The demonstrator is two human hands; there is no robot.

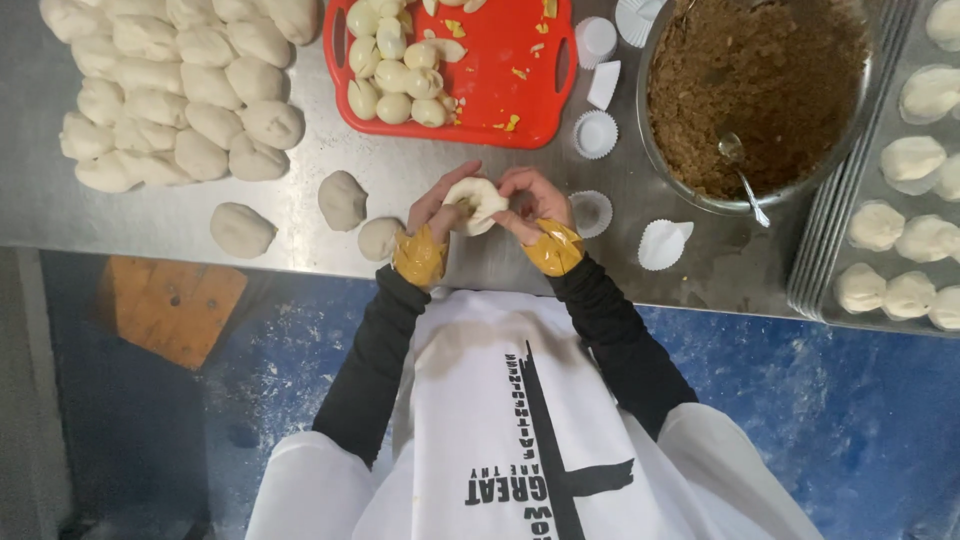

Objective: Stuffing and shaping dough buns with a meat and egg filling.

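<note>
At table edge: both hands (pixel 487 205) pinched around dough piece (pixel 476 203); red tray (pixel 545 100) beyond.

Head view, straight down, close overhead

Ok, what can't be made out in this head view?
- Dough piece: its underside and any filling, covered by the left hand and right hand.
- Red tray: far side cut off by the top edge.
- Baking tray with dough balls: cut off by the right edge.
- Spoon: bowl partly buried in the brown filling.
- Dough pile: top cut off.
</note>
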